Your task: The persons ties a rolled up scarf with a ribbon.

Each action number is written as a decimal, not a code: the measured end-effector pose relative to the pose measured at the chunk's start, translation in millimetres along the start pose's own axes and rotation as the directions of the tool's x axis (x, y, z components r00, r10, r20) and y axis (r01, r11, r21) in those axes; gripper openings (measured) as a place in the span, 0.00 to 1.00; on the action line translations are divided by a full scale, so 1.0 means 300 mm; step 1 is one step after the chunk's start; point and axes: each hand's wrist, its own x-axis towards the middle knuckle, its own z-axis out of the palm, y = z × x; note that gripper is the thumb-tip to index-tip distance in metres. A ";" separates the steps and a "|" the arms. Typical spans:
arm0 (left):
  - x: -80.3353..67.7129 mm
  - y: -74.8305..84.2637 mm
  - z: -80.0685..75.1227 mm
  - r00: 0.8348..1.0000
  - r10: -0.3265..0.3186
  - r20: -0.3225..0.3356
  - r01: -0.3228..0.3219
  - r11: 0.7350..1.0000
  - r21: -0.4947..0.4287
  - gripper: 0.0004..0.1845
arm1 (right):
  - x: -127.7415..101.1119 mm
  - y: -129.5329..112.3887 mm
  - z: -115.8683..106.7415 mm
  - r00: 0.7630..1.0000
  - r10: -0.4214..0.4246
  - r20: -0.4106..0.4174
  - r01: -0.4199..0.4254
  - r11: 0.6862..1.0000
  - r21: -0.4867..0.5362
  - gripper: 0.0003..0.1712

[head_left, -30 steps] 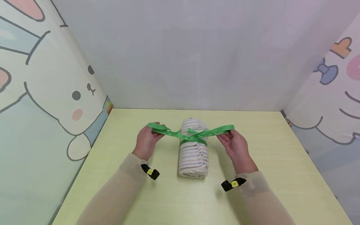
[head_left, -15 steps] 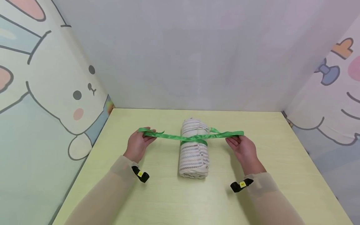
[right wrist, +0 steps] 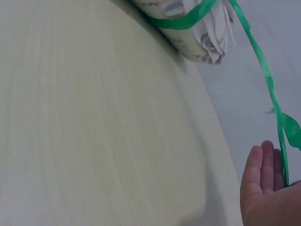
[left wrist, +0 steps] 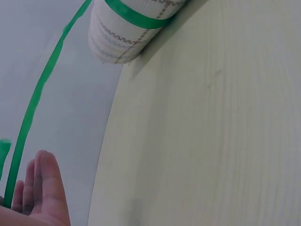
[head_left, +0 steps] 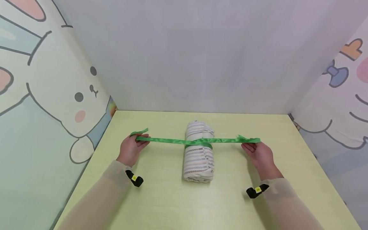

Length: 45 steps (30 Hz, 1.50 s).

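Note:
A rolled, striped cloth [head_left: 198, 163] lies lengthwise on the table, with a green ribbon [head_left: 166, 140] wrapped round its middle and crossed on top. Out to the left, my left hand [head_left: 129, 150] pinches one length of the ribbon, its short loose end sticking up past the fingers. My right hand [head_left: 261, 156] pinches the opposite length, where the ribbon doubles back to a frayed tip. Both lengths run straight and taut from the roll. In the wrist views the green band [left wrist: 136, 18] circles the cloth, and the fingers [right wrist: 267, 162] beside the ribbon are fairly straight.
The pale wooden table [head_left: 178, 207] reaches back to a grey wall [head_left: 201, 70]. Panels with cartoon drawings [head_left: 51, 111] stand along both sides. A small black camera [head_left: 135, 179] is strapped at each wrist.
My hands have moved apart, left hand leftward and right hand rightward, and slightly down in view. The ribbon lengths have straightened and the loose ends have pulled away from the roll, which stays put.

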 end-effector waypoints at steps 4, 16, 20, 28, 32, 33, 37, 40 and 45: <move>0.006 0.010 -0.030 0.999 -0.021 -0.032 0.020 1.000 -0.018 0.19 | -0.002 -0.019 -0.022 1.000 -0.002 0.023 0.002 0.999 -0.033 0.14; -0.005 0.018 -0.104 0.998 -0.061 -0.029 0.061 0.998 0.009 0.26 | 0.003 -0.087 -0.099 0.998 0.055 0.009 -0.055 0.998 0.003 0.17; -0.003 0.017 -0.132 0.997 -0.077 -0.025 0.078 0.997 0.015 0.29 | 0.003 -0.101 -0.115 0.999 0.053 0.005 -0.053 0.999 -0.013 0.19; 0.009 0.015 -0.169 0.990 -0.092 -0.110 0.113 0.974 0.196 0.28 | 0.015 -0.116 -0.154 0.998 0.003 -0.057 -0.014 0.978 -0.210 0.16; 0.025 0.001 -0.178 0.985 -0.084 -0.153 0.135 0.921 0.365 0.27 | 0.027 -0.108 -0.161 0.991 -0.068 -0.117 0.005 0.883 -0.470 0.17; 0.029 -0.004 -0.180 0.985 -0.080 -0.155 0.136 0.909 0.393 0.26 | 0.029 -0.104 -0.162 0.988 -0.089 -0.129 0.005 0.840 -0.542 0.18; 0.048 -0.024 -0.192 0.982 -0.057 -0.179 0.135 0.876 0.463 0.23 | 0.039 -0.094 -0.162 0.972 -0.178 -0.157 -0.009 0.633 -0.775 0.24; 0.063 -0.032 -0.204 0.983 -0.030 -0.183 0.123 0.845 0.520 0.20 | 0.041 -0.089 -0.166 0.961 -0.234 -0.145 -0.023 0.455 -0.890 0.25; 0.086 -0.033 -0.233 0.990 0.011 -0.143 0.092 0.717 0.691 0.15 | 0.040 -0.087 -0.168 0.960 -0.276 -0.057 -0.033 0.092 -0.995 0.21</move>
